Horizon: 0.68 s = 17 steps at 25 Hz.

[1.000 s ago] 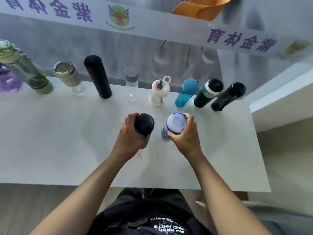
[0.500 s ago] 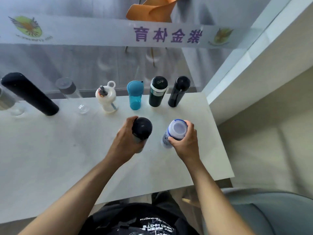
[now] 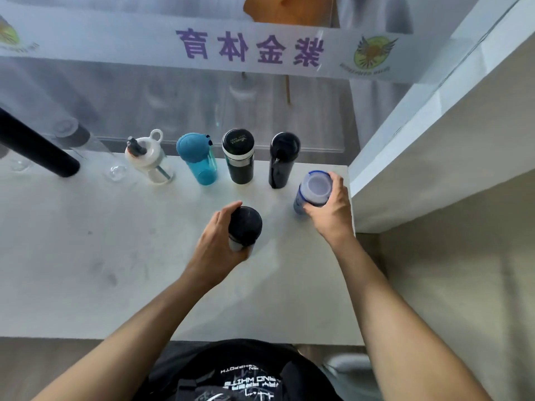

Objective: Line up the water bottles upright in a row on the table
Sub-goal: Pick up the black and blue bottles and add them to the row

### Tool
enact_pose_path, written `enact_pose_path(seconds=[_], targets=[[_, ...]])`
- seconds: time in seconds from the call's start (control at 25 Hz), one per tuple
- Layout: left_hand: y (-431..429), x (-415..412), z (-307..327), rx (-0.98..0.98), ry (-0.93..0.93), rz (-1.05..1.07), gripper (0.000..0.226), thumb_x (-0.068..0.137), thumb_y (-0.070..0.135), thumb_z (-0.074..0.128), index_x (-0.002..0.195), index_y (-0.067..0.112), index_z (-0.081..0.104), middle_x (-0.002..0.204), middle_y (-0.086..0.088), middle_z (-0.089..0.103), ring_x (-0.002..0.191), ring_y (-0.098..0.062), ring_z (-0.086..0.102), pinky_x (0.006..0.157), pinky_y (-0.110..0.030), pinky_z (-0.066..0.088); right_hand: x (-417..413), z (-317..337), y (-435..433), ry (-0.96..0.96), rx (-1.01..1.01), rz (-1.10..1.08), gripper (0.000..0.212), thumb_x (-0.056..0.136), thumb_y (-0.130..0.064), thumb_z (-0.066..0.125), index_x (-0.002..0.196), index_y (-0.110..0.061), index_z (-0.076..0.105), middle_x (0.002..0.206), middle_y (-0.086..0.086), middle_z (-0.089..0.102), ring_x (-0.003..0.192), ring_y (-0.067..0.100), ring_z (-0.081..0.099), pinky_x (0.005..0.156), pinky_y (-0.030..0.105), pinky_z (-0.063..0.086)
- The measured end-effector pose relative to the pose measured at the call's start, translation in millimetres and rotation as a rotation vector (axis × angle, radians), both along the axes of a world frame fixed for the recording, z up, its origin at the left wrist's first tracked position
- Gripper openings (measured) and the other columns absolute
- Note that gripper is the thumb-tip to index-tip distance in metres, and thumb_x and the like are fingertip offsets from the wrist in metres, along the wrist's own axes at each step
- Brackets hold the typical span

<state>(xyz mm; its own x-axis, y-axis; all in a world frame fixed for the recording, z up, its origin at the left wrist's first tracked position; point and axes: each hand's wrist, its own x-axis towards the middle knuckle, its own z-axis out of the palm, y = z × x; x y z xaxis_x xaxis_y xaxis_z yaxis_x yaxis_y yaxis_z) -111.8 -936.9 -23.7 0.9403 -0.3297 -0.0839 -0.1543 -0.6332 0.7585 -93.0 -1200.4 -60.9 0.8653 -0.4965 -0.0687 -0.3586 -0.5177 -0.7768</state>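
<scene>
Several bottles stand upright in a row along the far edge of the white table [image 3: 86, 270]: a tall black flask [image 3: 37, 149], a clear bottle with a grey cap [image 3: 95, 149], a white-lidded bottle [image 3: 147, 160], a teal bottle [image 3: 197, 157], a dark bottle with a white band [image 3: 238, 154] and a black bottle [image 3: 282, 159]. My left hand [image 3: 217, 250] grips a black-capped bottle [image 3: 244, 225] mid-table. My right hand [image 3: 330, 209] holds a blue-rimmed white-capped bottle [image 3: 314, 188] at the row's right end, near the table's right edge.
A glass pane with a white banner [image 3: 246, 50] rises directly behind the row. A white wall ledge [image 3: 434, 134] borders the table's right side. The floor [image 3: 463, 285] lies to the right below. The table's near edge is just before my torso.
My right hand has carried the white-capped bottle away from the other held bottle, toward the far right end of the row. The view has swung to the right. My left hand keeps its bottle mid-table.
</scene>
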Motion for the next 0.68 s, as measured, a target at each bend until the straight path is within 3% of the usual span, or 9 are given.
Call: enact_pose_path(seconds=[0.32, 0.56, 0.68], targets=[[-30.6, 16.0, -4.3, 0.023, -0.006, 0.044, 0.086, 0.073, 0.020, 0.084, 0.146, 0.024, 0.038, 0.135, 0.000, 0.052, 0.117, -0.014, 0.052, 0.100, -0.025, 0.044, 67.8, -3.2, -44.1, 0.013, 0.050, 0.077, 0.094, 0.073, -0.030, 0.086, 0.151, -0.028, 0.033, 0.139, 0.003, 0.049, 0.126, 0.023, 0.051, 0.109, 0.037, 0.043], [-45.2, 24.3, -5.9, 0.031, -0.018, 0.027, 0.088, 0.073, 0.019, 0.085, 0.147, 0.023, 0.037, 0.136, 0.000, 0.052, 0.118, -0.014, 0.052, 0.103, -0.029, 0.046, 77.8, -4.7, -54.4, -0.009, 0.059, 0.100, 0.096, 0.076, -0.027, 0.086, 0.154, -0.027, 0.029, 0.146, 0.001, 0.045, 0.129, 0.022, 0.050, 0.109, 0.033, 0.041], [-50.0, 29.3, -6.3, 0.040, -0.019, 0.007, 0.089, 0.073, 0.020, 0.086, 0.147, 0.024, 0.037, 0.138, 0.000, 0.051, 0.120, -0.015, 0.052, 0.103, -0.029, 0.046, 74.3, -4.5, -55.1, 0.000, 0.079, 0.077, 0.110, 0.074, -0.035, 0.088, 0.159, -0.028, 0.019, 0.151, -0.001, 0.041, 0.135, 0.021, 0.046, 0.112, 0.033, 0.039]])
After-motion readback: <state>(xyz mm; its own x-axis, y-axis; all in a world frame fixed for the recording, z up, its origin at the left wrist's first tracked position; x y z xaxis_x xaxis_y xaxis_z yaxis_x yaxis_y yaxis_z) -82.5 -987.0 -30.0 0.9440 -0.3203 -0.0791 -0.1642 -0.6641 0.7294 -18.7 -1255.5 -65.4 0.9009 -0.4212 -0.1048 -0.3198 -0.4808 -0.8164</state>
